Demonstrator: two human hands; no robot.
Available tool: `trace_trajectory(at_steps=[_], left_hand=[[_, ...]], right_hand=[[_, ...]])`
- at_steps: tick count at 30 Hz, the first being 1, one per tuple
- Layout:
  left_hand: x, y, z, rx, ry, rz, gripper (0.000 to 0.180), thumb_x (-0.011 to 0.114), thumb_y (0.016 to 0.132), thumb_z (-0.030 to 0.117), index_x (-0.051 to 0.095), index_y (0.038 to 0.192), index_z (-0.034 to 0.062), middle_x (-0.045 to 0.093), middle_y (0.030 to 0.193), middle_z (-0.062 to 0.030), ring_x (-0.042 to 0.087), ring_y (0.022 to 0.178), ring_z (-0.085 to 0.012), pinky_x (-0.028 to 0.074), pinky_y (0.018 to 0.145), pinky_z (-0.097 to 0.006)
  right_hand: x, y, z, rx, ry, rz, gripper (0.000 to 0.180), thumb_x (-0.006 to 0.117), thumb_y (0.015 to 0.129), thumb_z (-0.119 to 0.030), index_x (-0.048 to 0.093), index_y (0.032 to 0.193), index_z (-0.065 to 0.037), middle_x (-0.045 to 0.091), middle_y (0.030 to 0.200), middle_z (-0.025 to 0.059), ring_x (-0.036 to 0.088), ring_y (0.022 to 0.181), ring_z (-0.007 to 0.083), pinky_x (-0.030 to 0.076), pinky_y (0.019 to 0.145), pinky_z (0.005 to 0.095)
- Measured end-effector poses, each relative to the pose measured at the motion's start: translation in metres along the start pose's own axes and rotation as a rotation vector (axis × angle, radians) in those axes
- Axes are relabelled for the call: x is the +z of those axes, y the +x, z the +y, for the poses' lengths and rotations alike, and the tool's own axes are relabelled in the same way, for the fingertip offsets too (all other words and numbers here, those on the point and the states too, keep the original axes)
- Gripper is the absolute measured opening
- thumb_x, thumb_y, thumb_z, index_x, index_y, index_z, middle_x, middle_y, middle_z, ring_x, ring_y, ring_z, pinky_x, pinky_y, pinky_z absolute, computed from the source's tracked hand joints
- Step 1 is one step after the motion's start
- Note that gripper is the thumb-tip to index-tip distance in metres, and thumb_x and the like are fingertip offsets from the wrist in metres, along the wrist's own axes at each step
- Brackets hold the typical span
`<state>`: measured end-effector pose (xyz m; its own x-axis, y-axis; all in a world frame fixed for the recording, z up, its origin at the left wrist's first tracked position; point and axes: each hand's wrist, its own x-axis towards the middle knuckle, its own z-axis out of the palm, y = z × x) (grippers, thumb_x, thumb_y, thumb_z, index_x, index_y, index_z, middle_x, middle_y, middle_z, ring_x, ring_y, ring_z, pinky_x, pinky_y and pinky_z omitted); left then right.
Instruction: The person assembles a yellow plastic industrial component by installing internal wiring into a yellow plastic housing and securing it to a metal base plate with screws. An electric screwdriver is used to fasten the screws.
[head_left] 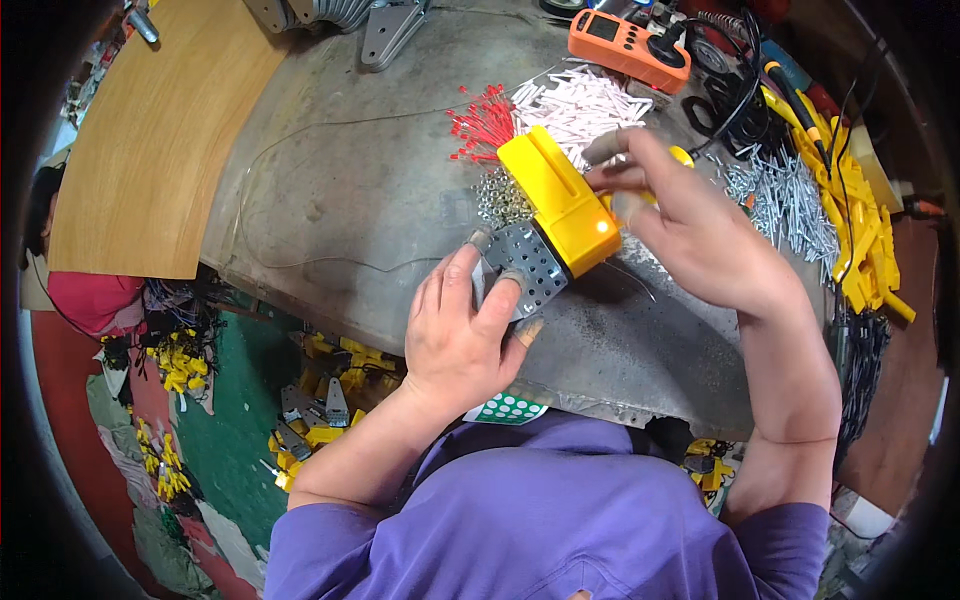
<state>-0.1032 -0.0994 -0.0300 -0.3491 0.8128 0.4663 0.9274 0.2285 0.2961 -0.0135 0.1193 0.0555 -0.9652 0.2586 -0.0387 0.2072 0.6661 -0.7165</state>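
My left hand [462, 322] grips a grey perforated metal plate [528, 263] fixed to the near end of a yellow plastic housing [560, 200]. The housing is held tilted above the grey workbench [370, 190]. My right hand [680, 215] holds a yellow-handled tool [680, 156] against the housing's right side, fingers curled round it. The tool's tip is hidden behind the housing and my fingers.
Behind the housing lie heaps of red [485, 122] and white [585, 100] terminals and small metal rings [497, 198]. An orange multimeter [628, 45] sits at the back. Metal pins [790, 200] and yellow plastic parts [850, 210] lie to the right. A wooden board [150, 130] is to the left.
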Motion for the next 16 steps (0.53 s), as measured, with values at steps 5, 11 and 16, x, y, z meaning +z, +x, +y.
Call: trace_trajectory(at_steps=[5,11,16], left_hand=[[0.0,-0.003,0.0,-0.011,-0.025,0.002,0.051,0.076,0.064,0.02,0.051,0.107,0.0091,0.048,0.122,-0.0261,0.054,0.098,-0.0419,0.046,0.08,-0.047],[0.002,-0.002,0.002,-0.051,-0.037,0.072,0.054,0.078,0.062,0.018,0.052,0.108,0.0103,0.047,0.123,-0.0236,0.055,0.1,-0.0404,0.047,0.082,-0.046],[-0.008,-0.019,-0.008,-0.052,-0.196,0.178,0.055,0.078,0.062,0.016,0.054,0.112,0.0139,0.045,0.123,-0.0218,0.056,0.094,-0.0373,0.048,0.08,-0.04]], right_hand=[[-0.039,0.026,0.018,-0.129,0.064,0.46,0.032,0.056,0.084,-0.01,0.058,0.115,-0.006,0.06,0.116,0.0117,0.054,0.114,0.0227,0.04,0.099,0.0342],[-0.116,0.057,0.114,-0.314,-1.35,0.546,0.03,0.053,0.087,-0.012,0.059,0.116,-0.007,0.058,0.121,0.0154,0.054,0.116,0.0293,0.044,0.096,0.0377],[-0.125,0.098,0.09,-0.469,-1.04,0.546,0.037,0.045,0.093,-0.021,0.054,0.127,-0.008,0.055,0.128,0.0161,0.05,0.123,0.0272,0.038,0.105,0.0389]])
